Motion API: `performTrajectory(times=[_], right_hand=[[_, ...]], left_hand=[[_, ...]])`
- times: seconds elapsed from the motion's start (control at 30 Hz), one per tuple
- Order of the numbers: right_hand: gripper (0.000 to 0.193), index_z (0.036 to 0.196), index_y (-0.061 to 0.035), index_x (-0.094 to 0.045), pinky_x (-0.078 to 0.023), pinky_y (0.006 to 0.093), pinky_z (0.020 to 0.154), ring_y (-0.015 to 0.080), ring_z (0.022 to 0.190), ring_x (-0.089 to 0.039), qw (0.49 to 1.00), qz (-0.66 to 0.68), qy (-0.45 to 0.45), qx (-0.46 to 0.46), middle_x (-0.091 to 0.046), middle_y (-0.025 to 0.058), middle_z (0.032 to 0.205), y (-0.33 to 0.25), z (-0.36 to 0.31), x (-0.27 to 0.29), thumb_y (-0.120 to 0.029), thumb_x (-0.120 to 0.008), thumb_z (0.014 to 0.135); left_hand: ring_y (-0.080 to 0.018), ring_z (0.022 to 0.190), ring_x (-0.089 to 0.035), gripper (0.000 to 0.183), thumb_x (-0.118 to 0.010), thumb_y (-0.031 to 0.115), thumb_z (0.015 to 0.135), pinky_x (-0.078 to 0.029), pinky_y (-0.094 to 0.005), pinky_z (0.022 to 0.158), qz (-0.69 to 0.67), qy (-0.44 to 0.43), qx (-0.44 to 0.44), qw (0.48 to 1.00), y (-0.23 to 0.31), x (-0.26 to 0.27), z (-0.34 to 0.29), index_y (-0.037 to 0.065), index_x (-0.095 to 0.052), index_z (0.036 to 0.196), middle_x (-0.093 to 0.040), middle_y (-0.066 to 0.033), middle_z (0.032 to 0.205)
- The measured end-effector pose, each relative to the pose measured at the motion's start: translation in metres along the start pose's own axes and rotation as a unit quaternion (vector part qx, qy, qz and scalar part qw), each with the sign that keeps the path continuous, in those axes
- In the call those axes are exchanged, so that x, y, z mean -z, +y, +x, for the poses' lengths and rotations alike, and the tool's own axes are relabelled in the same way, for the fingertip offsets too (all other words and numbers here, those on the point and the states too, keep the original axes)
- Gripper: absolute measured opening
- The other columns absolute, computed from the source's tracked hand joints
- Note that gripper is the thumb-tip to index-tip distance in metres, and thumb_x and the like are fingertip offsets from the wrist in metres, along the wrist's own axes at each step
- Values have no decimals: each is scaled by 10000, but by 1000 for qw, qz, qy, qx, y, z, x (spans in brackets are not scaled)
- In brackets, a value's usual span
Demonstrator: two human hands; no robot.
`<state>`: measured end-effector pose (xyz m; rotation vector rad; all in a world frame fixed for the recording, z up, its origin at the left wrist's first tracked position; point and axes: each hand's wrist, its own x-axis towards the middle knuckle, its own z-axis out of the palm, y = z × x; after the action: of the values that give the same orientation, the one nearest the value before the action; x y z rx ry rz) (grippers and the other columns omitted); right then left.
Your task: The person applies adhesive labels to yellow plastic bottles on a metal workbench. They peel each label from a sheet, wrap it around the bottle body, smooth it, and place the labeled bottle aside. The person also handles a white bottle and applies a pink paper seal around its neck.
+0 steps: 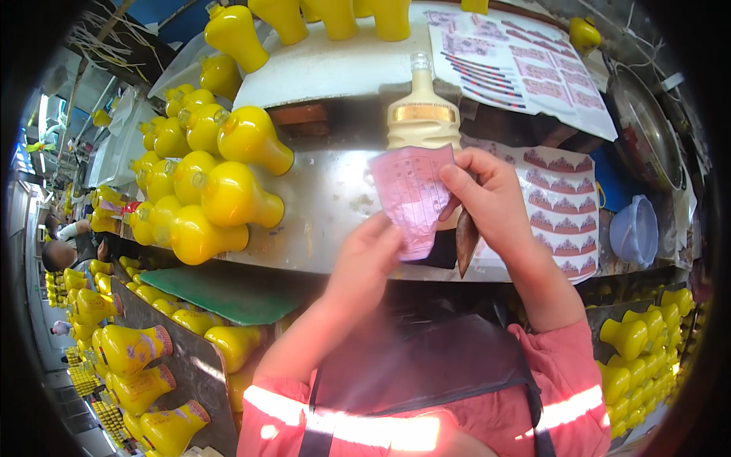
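Pink sleeves with bright reflective bands and a dark apron fill the bottom of the view, closest to the camera. Both forearms reach up toward a steel worktop (327, 198).

At the worktop's near edge stands a cream bottle (422, 114) with a gold band and a clear neck. A pink label (413, 199) is held against its front. The right hand (491, 202) has its fingers closed on the label's upper right edge, thumb pressed on its face. The left hand (369, 259) has its fingers bent together against the label's lower left edge.

A dark, pointed tool (466, 242) hangs below the right hand; how it is held cannot be told.

Yellow bottles (221, 190) lie heaped on their sides at the worktop's left end. More yellow bottles stand along a white board (335, 68) behind the cream bottle. Sheets of labels (525, 68) lie at the far right corner, and another sheet (560, 213) sits just right of the right hand. A steel bowl (647, 129) and a pale blue tub (634, 231) are at the right edge.
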<state>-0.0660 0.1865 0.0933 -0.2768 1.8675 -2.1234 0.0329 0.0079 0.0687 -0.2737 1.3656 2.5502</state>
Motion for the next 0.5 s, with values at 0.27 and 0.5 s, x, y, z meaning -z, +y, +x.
performTrajectory(times=[0.27, 0.5], right_hand=[[127, 998, -13, -692, -512, 235, 684, 49, 756, -617, 999, 22, 20, 45, -685, -3, 868, 18, -26, -1, -137, -666, 1015], [512, 1297, 8, -607, -494, 213, 618, 44, 696, -590, 991, -61, -97, -68, -693, 48, 1094, 14, -53, -4, -50, -791, 823]], left_hand=[[-219, 1079, -673, 397, -527, 258, 1069, -556, -335, 907, 2, -8, 45, 999, -5, -8, -6, -13, -561, 1358, -677, -142, 1221], [-72, 769, -621, 112, -749, 90, 933, -503, -242, 702, 179, 88, -67, 978, -19, 0, -9, 43, -673, 1000, -684, -1, 857]])
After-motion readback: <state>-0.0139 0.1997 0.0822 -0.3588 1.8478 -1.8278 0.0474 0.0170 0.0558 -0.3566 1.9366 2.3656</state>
